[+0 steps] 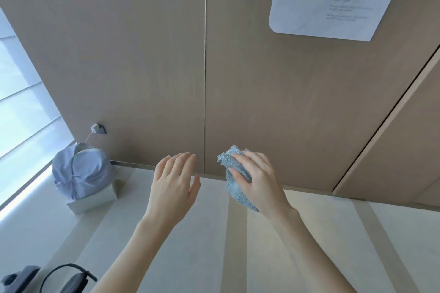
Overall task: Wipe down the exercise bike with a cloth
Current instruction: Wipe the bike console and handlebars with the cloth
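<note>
Hands reach forward in the head view on bare arms, over the pale floor (214, 245) toward the wood-panelled wall (142, 78): the left hand (173, 185) is palm down with fingers straight, holding nothing, while the right hand (259, 183) curls fingers and thumb round the cloth (234, 191). The cloth is a bunched blue-grey terry rag, held in the air just right of the left hand and apart from it. Its long axis slants from a fuzzy upper end by the fingertips down and rightward under the heel of the hand.

Blue cloth (238, 178) in right hand (259, 183)
</note>
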Demonstrator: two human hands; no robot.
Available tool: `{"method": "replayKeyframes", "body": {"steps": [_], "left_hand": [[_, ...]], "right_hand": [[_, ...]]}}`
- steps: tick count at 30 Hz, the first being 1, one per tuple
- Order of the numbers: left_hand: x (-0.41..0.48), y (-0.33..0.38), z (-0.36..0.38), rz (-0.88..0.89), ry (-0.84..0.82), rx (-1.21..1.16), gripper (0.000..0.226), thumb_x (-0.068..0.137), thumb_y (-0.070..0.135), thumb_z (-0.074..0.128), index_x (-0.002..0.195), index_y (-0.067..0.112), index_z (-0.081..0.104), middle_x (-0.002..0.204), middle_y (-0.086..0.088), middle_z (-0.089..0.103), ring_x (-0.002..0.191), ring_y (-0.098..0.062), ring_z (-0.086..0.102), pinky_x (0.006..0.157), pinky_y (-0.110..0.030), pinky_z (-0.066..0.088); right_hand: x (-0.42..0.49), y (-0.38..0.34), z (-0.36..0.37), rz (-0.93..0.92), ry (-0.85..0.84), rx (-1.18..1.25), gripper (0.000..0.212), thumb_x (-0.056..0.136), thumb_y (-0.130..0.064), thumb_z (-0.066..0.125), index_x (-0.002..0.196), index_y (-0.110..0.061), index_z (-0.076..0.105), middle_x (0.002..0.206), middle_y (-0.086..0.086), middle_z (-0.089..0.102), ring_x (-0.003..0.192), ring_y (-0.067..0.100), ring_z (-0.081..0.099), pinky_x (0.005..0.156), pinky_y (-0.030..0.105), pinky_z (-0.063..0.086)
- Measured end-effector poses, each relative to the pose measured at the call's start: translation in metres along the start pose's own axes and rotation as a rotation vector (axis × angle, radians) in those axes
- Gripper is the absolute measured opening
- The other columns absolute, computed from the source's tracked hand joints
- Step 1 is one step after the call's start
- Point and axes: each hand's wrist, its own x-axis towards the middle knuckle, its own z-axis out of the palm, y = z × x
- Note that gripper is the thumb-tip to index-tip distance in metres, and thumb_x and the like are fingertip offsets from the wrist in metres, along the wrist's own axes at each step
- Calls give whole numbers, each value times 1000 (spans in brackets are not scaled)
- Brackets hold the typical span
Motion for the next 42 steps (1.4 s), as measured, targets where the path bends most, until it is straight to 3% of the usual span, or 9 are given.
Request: {"method": "replayKeyframes", "body": {"steps": [7, 14, 19, 25, 28, 36, 42], "left_hand": [[92, -77, 25, -102, 61, 86, 37, 87, 23, 51, 117, 3, 61, 118, -8, 63, 108, -28, 59, 102, -42, 35], [131, -165, 30, -341, 39, 224, 43, 90, 28, 41, 116, 2, 63, 116, -9, 65, 107, -29, 61, 98, -46, 44], [159, -236, 36, -513, 72, 383, 39, 88, 25, 49, 116, 2, 64, 117, -11, 65, 105, -31, 62, 98, -45, 43], [190, -319, 33, -693, 151, 571, 43, 90, 29, 42, 117, 4, 63, 117, -10, 64, 107, -30, 61, 102, -41, 33], [193, -353, 27, -780, 188, 669, 44, 91, 31, 40, 118, 4, 62, 117, -10, 64, 106, -29, 60, 103, -41, 32], [177, -424, -7, -1004, 221, 858, 43, 89, 27, 43, 118, 3, 62, 116, -11, 65, 108, -28, 60, 104, -41, 33], [158, -498, -31, -1077, 237, 977, 36, 87, 19, 60, 119, 3, 62, 118, -13, 64, 111, -28, 60, 104, -46, 39]], "right_hand": [[131, 20, 82, -138, 25, 107, 29, 82, -20, 70, 108, -9, 69, 102, 4, 66, 99, 24, 59, 88, 21, 41], [239, -3, 193, -321, -70, 303, 29, 80, -18, 70, 107, -6, 69, 101, 7, 67, 96, 28, 60, 90, 20, 37], [317, -33, 287, -499, -121, 454, 29, 79, -19, 71, 105, -7, 70, 100, 7, 67, 94, 27, 60, 87, 22, 41], [409, -88, 381, -692, -202, 632, 31, 77, -16, 75, 107, -10, 69, 104, 6, 67, 98, 19, 54, 86, 24, 43], [440, -122, 413, -785, -258, 700, 31, 79, -18, 73, 108, -10, 69, 106, 7, 68, 97, 25, 60, 84, 32, 49], [468, -224, 480, -922, -409, 945, 29, 76, -8, 76, 104, -4, 70, 104, 12, 68, 101, 32, 61, 88, 34, 48], [476, -306, 545, -1013, -468, 1057, 28, 79, -11, 73, 106, -6, 69, 106, 8, 67, 104, 29, 60, 90, 26, 43]]}}
